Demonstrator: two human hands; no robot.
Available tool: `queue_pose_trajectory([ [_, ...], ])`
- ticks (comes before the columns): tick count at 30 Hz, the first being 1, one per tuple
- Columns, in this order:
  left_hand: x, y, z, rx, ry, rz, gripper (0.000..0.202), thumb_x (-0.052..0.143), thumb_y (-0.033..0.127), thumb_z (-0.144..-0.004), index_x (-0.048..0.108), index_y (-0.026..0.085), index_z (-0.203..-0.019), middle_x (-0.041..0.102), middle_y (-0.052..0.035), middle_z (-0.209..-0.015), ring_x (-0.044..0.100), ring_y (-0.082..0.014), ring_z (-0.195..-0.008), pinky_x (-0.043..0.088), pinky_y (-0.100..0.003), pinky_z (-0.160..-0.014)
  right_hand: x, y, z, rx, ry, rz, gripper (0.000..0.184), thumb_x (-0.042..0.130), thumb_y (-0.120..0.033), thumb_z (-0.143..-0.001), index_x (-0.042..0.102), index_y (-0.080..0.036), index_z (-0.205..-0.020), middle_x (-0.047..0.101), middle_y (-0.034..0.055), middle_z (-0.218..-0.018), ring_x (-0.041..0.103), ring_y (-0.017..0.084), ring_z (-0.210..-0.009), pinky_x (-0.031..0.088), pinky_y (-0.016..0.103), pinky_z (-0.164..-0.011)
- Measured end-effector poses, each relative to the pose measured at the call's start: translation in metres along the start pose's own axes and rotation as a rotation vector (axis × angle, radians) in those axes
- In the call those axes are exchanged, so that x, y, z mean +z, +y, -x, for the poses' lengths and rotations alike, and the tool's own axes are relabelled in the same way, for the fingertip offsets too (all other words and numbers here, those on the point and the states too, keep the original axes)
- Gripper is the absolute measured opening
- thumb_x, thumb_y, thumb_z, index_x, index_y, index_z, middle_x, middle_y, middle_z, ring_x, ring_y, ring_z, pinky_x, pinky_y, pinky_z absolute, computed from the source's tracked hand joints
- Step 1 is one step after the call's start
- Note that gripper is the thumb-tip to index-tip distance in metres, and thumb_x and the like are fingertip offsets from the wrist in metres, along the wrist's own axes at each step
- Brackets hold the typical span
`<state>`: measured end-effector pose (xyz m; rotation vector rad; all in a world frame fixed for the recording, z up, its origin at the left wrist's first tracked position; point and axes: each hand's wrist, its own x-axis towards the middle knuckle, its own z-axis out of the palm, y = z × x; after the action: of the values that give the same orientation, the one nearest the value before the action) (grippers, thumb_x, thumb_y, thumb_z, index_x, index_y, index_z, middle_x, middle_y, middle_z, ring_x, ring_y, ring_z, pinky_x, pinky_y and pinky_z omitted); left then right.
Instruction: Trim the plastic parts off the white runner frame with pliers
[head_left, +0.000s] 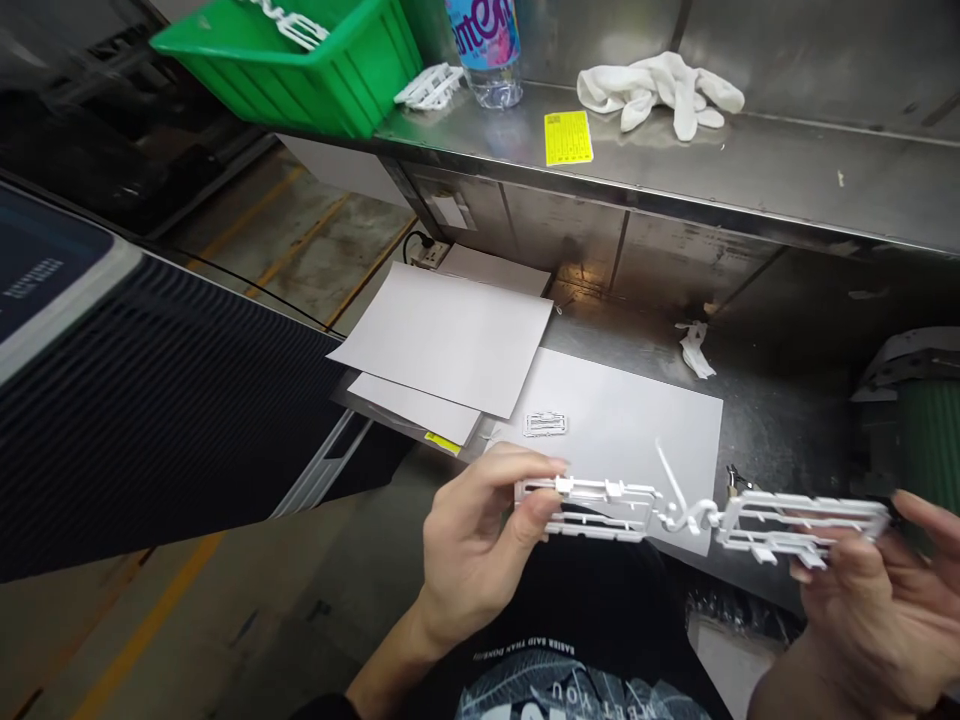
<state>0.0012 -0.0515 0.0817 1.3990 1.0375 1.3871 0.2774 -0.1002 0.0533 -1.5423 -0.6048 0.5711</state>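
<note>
Between my hands is a white plastic moulding [684, 515]: two slotted frames joined by a curved middle piece with a thin prong sticking up. My left hand [480, 540] pinches the left frame at its outer end between thumb and fingers. At the far end of the right frame, my right hand [874, 600] grips with the thumb in front, its fingers partly behind the plastic. A similar small slotted white frame [546, 424] lies on the white sheet [622, 400] beyond my left hand.
A raised metal shelf [780, 165] carries a green bin [300, 75], white plastic parts [430, 88], a bottle [487, 50], a yellow label [568, 138] and white gloves [664, 92]. More white sheets [457, 335] lie below, near a socket [433, 254]. A dark ribbed machine [172, 400] stands left.
</note>
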Motion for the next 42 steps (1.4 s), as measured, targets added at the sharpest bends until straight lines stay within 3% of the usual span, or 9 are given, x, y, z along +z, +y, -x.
queue_pose_trajectory([
  [2,-0.001,0.006,-0.001,-0.190,-0.009,0.137,0.027,0.064,0.016,-0.096,0.072,0.030,-0.119,0.068,0.0020,-0.088,0.065,-0.0065,-0.061,0.056,-0.014,-0.048,0.005,-0.010,-0.001,0.038,-0.054,0.013,0.045,0.093,-0.037,-0.061,0.075,-0.025,-0.100,0.075,0.0024,-0.064,0.060,0.018,-0.039,0.046,0.024,-0.027],
  [5,-0.004,0.012,-0.007,-0.425,-0.096,0.419,0.017,0.066,0.026,-0.097,0.073,0.029,-0.112,0.066,0.0027,-0.082,0.065,-0.0065,-0.052,0.053,-0.012,-0.041,0.004,-0.013,-0.008,0.184,-0.197,-0.039,0.039,0.093,-0.042,-0.062,0.075,-0.023,-0.091,0.074,0.0042,-0.061,0.052,0.015,-0.031,0.044,0.023,-0.024],
  [11,-0.006,0.012,-0.014,-0.598,-0.137,0.619,0.015,0.065,0.036,-0.097,0.070,0.022,-0.100,0.070,0.0011,-0.069,0.069,-0.0080,-0.053,0.057,-0.012,-0.050,-0.002,-0.005,-0.015,0.232,-0.271,-0.095,0.037,0.092,-0.045,-0.063,0.073,-0.022,-0.086,0.074,0.0052,-0.060,0.047,0.014,-0.027,0.045,0.024,-0.024],
  [14,-0.006,0.010,-0.013,-0.613,-0.126,0.637,0.017,0.066,0.037,-0.097,0.069,0.021,-0.098,0.070,0.0004,-0.069,0.069,-0.0083,-0.053,0.057,-0.012,-0.050,-0.003,-0.003,-0.015,0.240,-0.285,-0.112,0.039,0.093,-0.045,-0.060,0.073,-0.022,-0.083,0.074,0.0066,-0.060,0.053,0.017,-0.030,0.044,0.023,-0.024],
  [19,-0.006,0.010,-0.013,-0.586,-0.111,0.656,0.016,0.067,0.036,-0.096,0.070,0.021,-0.099,0.070,0.0011,-0.073,0.071,-0.0091,-0.054,0.056,-0.012,-0.049,-0.005,-0.001,-0.013,0.190,-0.339,-0.130,0.041,0.095,-0.039,-0.056,0.074,-0.024,-0.088,0.077,0.0086,-0.070,0.067,0.024,-0.044,0.056,0.028,-0.033],
  [24,-0.006,0.013,-0.010,-0.547,-0.116,0.629,0.015,0.067,0.036,-0.096,0.070,0.022,-0.099,0.072,0.0014,-0.080,0.073,-0.0093,-0.059,0.059,-0.013,-0.055,-0.001,-0.007,-0.008,0.186,-0.248,-0.095,0.040,0.097,-0.032,-0.049,0.073,-0.024,-0.081,0.075,0.0073,-0.064,0.066,0.023,-0.043,0.056,0.027,-0.033],
  [30,-0.003,0.013,-0.009,-0.536,-0.052,0.460,0.011,0.073,0.028,-0.093,0.065,0.020,-0.092,0.066,0.0052,-0.063,0.065,-0.0079,-0.046,0.053,-0.012,-0.043,-0.001,-0.007,-0.001,0.097,-0.164,-0.017,0.041,0.094,-0.031,-0.045,0.074,-0.026,-0.080,0.075,0.0066,-0.063,0.071,0.028,-0.053,0.061,0.032,-0.040],
  [35,-0.001,0.016,-0.004,-0.562,-0.016,0.346,0.010,0.071,0.027,-0.094,0.065,0.021,-0.092,0.071,0.0037,-0.063,0.071,-0.0099,-0.051,0.056,-0.013,-0.048,-0.001,-0.005,-0.001,0.095,-0.166,0.017,0.040,0.092,-0.032,-0.045,0.074,-0.026,-0.080,0.074,0.0067,-0.063,0.068,0.026,-0.048,0.057,0.030,-0.035],
  [42,0.001,0.018,0.005,-0.510,-0.012,0.353,0.011,0.063,0.030,-0.099,0.069,0.021,-0.095,0.075,0.0013,-0.064,0.075,-0.0136,-0.056,0.060,-0.016,-0.052,-0.004,-0.003,-0.007,0.144,-0.143,-0.016,0.037,0.089,-0.027,-0.045,0.074,-0.025,-0.078,0.073,0.0072,-0.060,0.065,0.025,-0.044,0.054,0.030,-0.032],
])
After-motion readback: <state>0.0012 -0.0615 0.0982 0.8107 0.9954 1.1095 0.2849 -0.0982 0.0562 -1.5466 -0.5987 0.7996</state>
